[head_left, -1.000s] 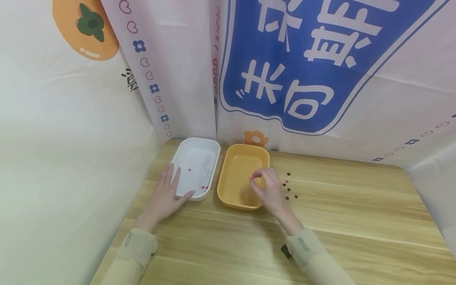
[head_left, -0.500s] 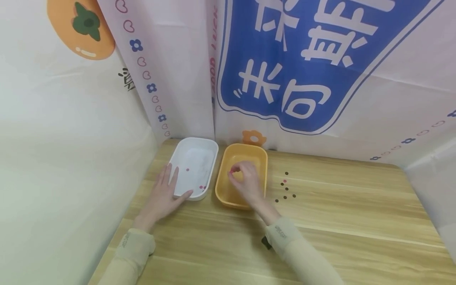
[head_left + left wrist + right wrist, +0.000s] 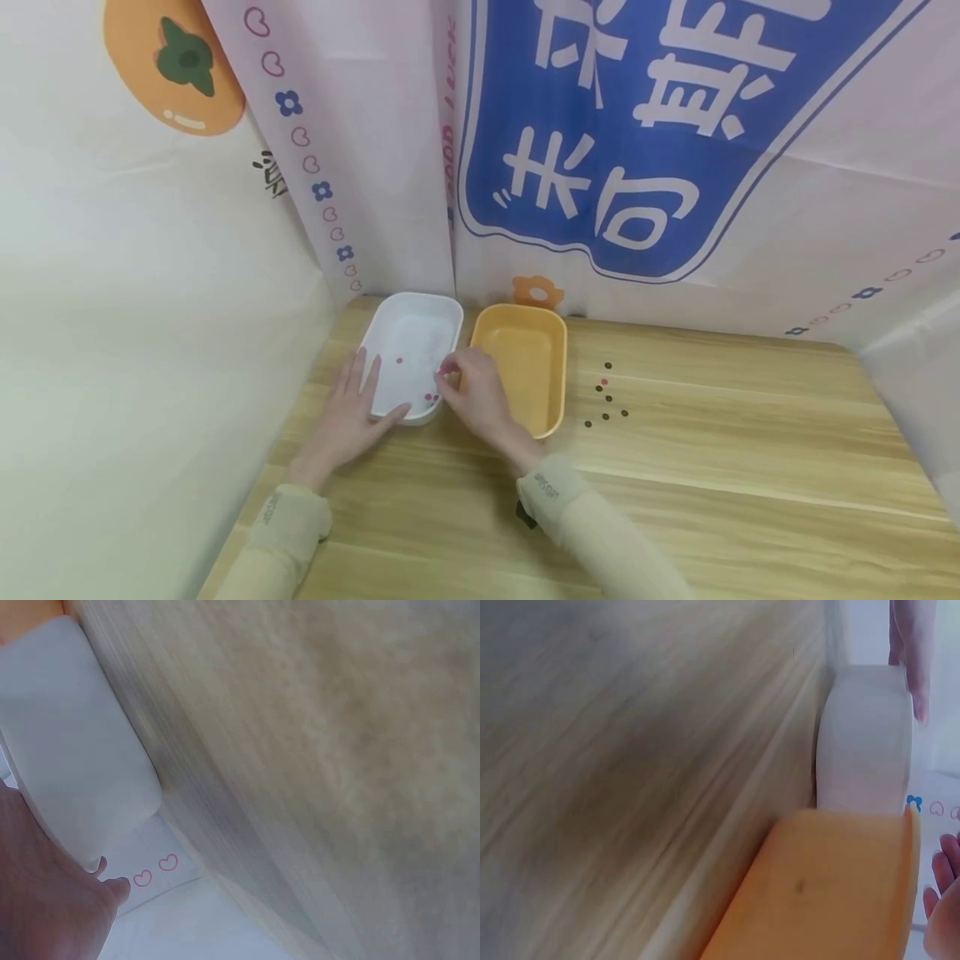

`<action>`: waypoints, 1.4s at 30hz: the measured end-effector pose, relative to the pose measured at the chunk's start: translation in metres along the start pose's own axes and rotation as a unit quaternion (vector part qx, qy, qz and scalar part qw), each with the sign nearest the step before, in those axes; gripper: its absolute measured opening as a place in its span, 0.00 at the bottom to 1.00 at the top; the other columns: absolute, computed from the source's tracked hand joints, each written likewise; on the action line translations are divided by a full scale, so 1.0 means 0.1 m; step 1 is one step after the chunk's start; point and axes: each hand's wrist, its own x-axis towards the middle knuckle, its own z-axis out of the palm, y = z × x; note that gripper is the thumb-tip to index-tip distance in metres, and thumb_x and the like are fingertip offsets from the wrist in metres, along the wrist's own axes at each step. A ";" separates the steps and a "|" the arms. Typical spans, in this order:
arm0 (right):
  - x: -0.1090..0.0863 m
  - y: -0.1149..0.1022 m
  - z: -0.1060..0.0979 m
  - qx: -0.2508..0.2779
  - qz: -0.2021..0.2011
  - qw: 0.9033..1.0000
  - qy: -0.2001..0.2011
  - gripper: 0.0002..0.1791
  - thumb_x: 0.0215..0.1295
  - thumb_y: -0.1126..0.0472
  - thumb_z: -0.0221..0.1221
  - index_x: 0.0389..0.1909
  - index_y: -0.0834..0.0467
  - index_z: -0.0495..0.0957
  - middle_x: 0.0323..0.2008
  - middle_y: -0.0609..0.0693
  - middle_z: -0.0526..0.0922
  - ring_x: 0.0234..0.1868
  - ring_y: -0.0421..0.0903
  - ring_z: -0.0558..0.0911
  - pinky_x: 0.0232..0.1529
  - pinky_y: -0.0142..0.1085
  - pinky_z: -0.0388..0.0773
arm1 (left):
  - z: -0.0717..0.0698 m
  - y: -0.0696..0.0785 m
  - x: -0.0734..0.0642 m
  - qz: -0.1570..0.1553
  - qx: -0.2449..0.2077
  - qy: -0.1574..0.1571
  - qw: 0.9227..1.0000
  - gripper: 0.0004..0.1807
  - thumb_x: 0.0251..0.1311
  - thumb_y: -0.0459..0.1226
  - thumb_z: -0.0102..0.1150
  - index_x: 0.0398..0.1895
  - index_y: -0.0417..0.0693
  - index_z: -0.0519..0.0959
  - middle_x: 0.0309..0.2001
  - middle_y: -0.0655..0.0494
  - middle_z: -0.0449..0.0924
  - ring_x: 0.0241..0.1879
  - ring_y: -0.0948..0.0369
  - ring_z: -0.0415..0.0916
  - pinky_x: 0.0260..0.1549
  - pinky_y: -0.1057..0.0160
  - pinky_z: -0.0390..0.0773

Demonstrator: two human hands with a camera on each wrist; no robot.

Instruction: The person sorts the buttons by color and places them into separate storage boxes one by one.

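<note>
My left hand (image 3: 347,425) rests with spread, straight fingers on the near left rim of the white tray (image 3: 416,333). My right hand (image 3: 480,396) pinches a small pink button-like disc (image 3: 447,367) between thumb and fingertips, over that tray's right edge. Inside the white tray lie a pink disc (image 3: 400,361) near the middle and a few more near the front right corner. The yellow-orange tray (image 3: 525,358) stands just to the right, partly covered by my right hand. In the right wrist view, my curled right fingers (image 3: 946,859) show above the orange tray's rim.
Right of the orange tray, several dark discs (image 3: 609,398) and one pink disc (image 3: 604,382) lie scattered on the wooden table (image 3: 720,450). A printed cloth (image 3: 840,225) hangs close behind both trays, and a pale cloth wall (image 3: 165,358) borders the left side.
My right hand has moved left with the pink disc, from the orange tray's right side, across it, to the white tray's right edge. My left hand stays at the white tray.
</note>
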 end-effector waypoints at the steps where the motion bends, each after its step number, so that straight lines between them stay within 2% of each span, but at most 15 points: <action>1: 0.01 -0.02 0.03 0.001 0.005 1.000 -0.003 0.07 0.64 0.67 0.74 0.39 0.60 0.86 0.37 0.54 0.91 0.41 0.51 0.86 0.52 0.46 0.85 | 0.00 0.00 -0.01 0.000 0.000 0.002 1.000 0.59 0.76 0.67 0.55 0.90 0.36 0.45 0.90 0.30 0.33 0.89 0.31 0.35 0.88 0.30 0.46; 5: 0.02 -0.07 0.11 0.012 0.040 0.999 -0.024 0.07 0.67 0.65 0.74 0.42 0.60 0.86 0.40 0.54 0.91 0.45 0.51 0.87 0.58 0.48 0.85 | -0.01 -0.02 -0.02 0.005 0.003 0.004 1.000 0.59 0.75 0.67 0.56 0.90 0.36 0.47 0.90 0.31 0.34 0.90 0.32 0.35 0.88 0.30 0.46; 9: 0.03 -0.07 0.18 0.022 0.068 0.997 -0.032 0.08 0.68 0.64 0.74 0.43 0.59 0.85 0.42 0.54 0.91 0.46 0.51 0.87 0.59 0.48 0.84 | 0.01 -0.03 -0.01 0.009 0.007 0.004 1.000 0.59 0.75 0.68 0.55 0.90 0.36 0.47 0.91 0.32 0.33 0.90 0.34 0.33 0.89 0.31 0.47; 14: 0.00 -0.06 0.19 0.020 0.076 0.996 -0.041 0.14 0.68 0.60 0.75 0.48 0.61 0.85 0.46 0.55 0.90 0.51 0.53 0.86 0.62 0.51 0.83 | 0.04 -0.01 -0.03 0.007 0.004 0.006 1.000 0.59 0.75 0.67 0.56 0.90 0.35 0.47 0.90 0.31 0.33 0.90 0.33 0.34 0.89 0.32 0.47; 17: -0.06 -0.02 0.13 0.008 0.063 0.997 -0.052 0.20 0.69 0.55 0.74 0.55 0.61 0.83 0.52 0.57 0.89 0.56 0.56 0.84 0.67 0.54 0.80 | 0.05 0.01 -0.04 0.007 0.002 0.003 1.000 0.59 0.76 0.67 0.55 0.89 0.34 0.46 0.90 0.30 0.34 0.90 0.32 0.35 0.88 0.31 0.46; 22: -0.17 0.06 -0.11 -0.027 0.024 0.998 -0.058 0.29 0.72 0.52 0.70 0.68 0.62 0.78 0.63 0.61 0.86 0.67 0.60 0.82 0.76 0.60 0.76 | 0.01 0.05 -0.05 0.006 -0.011 0.006 1.000 0.58 0.76 0.64 0.57 0.89 0.33 0.47 0.90 0.29 0.34 0.89 0.31 0.35 0.88 0.30 0.46; 27: -0.24 0.22 -0.45 -0.089 0.008 0.993 -0.072 0.40 0.77 0.49 0.64 0.81 0.64 0.67 0.80 0.65 0.72 0.82 0.66 0.70 0.86 0.65 0.61 | -0.03 0.05 -0.02 -0.001 -0.009 0.002 1.000 0.58 0.76 0.65 0.56 0.90 0.35 0.44 0.90 0.31 0.32 0.90 0.32 0.35 0.89 0.32 0.44; 31: -0.30 0.36 -0.72 -0.112 0.032 0.989 -0.087 0.43 0.80 0.46 0.60 0.86 0.64 0.59 0.86 0.63 0.63 0.86 0.67 0.62 0.88 0.67 0.53 | -0.05 0.05 -0.01 -0.007 -0.008 -0.002 1.000 0.59 0.76 0.65 0.56 0.90 0.36 0.44 0.90 0.31 0.32 0.90 0.33 0.34 0.89 0.32 0.44; 37: -0.46 0.62 -1.03 -0.110 0.089 0.985 -0.095 0.45 0.82 0.46 0.58 0.88 0.63 0.53 0.87 0.65 0.59 0.89 0.66 0.55 0.90 0.67 0.44 | -0.04 0.05 0.01 -0.009 -0.007 -0.009 1.000 0.58 0.77 0.65 0.55 0.90 0.36 0.43 0.90 0.32 0.31 0.90 0.33 0.32 0.88 0.31 0.44; 42: -0.64 0.88 -1.22 -0.138 0.125 0.977 -0.104 0.44 0.84 0.46 0.56 0.89 0.62 0.50 0.89 0.64 0.54 0.90 0.67 0.53 0.90 0.68 0.42 | -0.02 0.06 0.02 -0.009 -0.008 -0.010 1.000 0.58 0.77 0.65 0.55 0.90 0.37 0.43 0.91 0.32 0.31 0.90 0.33 0.32 0.88 0.31 0.43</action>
